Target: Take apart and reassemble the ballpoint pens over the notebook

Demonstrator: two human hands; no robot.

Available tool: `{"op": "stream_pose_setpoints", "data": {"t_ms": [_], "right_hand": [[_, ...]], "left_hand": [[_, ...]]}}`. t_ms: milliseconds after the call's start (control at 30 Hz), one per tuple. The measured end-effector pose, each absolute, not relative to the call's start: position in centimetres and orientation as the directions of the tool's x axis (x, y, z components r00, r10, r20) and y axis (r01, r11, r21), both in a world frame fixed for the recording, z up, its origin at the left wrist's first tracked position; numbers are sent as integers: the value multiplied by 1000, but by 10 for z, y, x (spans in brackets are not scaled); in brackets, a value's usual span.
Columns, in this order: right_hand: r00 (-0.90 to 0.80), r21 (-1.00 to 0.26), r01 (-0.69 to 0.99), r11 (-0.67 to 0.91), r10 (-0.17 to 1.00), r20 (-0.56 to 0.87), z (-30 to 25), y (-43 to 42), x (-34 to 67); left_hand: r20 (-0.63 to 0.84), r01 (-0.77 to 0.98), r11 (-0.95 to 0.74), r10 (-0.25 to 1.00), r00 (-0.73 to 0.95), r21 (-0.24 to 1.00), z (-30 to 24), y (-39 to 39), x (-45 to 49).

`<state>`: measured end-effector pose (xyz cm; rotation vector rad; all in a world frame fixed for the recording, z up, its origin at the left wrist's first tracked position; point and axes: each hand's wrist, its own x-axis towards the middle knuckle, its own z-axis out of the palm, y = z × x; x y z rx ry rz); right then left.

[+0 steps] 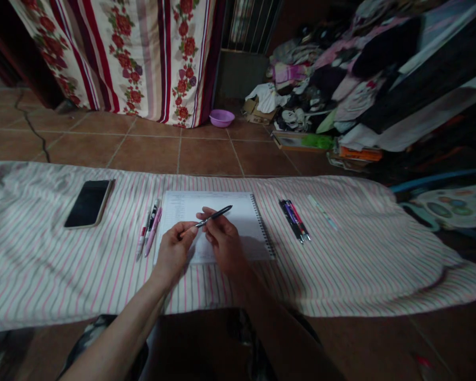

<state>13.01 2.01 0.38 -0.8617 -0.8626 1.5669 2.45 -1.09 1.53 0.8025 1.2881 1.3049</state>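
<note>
Both of my hands hold one black pen [221, 212] above an open spiral notebook [238, 203], its dark end pointing up and to the right. My left hand [175, 248] pinches the pen's lower left end. The fingers of my right hand [225, 241] close on its middle. Faint print shows along the top and left of the notebook's white page, and its coil runs down the right side. Left of the notebook lie several pens [153, 231], one pink. A group of dark, purple and red pens [295, 220] lies to its right, beside a pale pen [322, 211].
A phone [89, 204] lies at the left on the striped cloth [365, 254] covering the low surface. Beyond are a tiled floor [150, 145], a floral curtain [150, 58], a purple basin [222, 118] and a heap of clothes [325, 79]. A patterned stool [456, 205] stands at the right.
</note>
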Motion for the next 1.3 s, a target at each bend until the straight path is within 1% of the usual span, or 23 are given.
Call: {"op": "stream_pose_setpoints", "data": {"t_ms": [67,267,400,500,567,633,700,767,833,867,933,1033,1200,1300], "right_hand": [[-119,-879,-457,-136,989,-92,5,20,131],[13,-917,-391,-83,995,-95,-2,19,124],[127,-903,-427,-52,985,-118,-11,20,118],[161,-918,-394,-38,981,-110,-15,21,117],[162,-942,-333,-31,983,-90,-15,21,117],[124,-946,-323,-20,990,-63,-12,20,119],[25,-928,-370,-37,998,-50,-7,19,121],[-95,-897,-429,-105,993,-70,-1,17,123],[-123,-876,-463,-137,988,-90,3,16,125],[-122,-868,-472,-152,987,-106,4,16,126],[-105,-864,-476,-162,986,-127,4,17,127],[-64,-880,-453,-142,990,-126,1,20,126],[79,-920,-386,-69,991,-107,-12,21,122],[121,-942,-330,-54,988,-99,-17,21,121]], "left_hand": [[-183,-186,147,964,-193,971,15,-11,24],[-54,-17,52,974,-218,999,16,-14,23],[39,141,-4,969,-244,990,17,-16,24],[46,205,5,969,-242,979,16,-16,25],[13,199,38,969,-247,979,16,-15,25],[-33,129,68,966,-255,989,15,-13,25],[-98,-8,99,964,-248,995,15,-12,26],[-180,-161,145,957,-226,976,15,-11,25],[-242,-268,185,950,-199,946,15,-11,25],[-253,-291,192,949,-189,937,15,-11,24],[-243,-275,186,952,-188,943,15,-11,24],[-198,-180,163,960,-198,970,15,-11,23],[-153,-74,141,971,-185,987,18,-13,24],[-139,-39,134,971,-195,990,19,-13,25]]}}
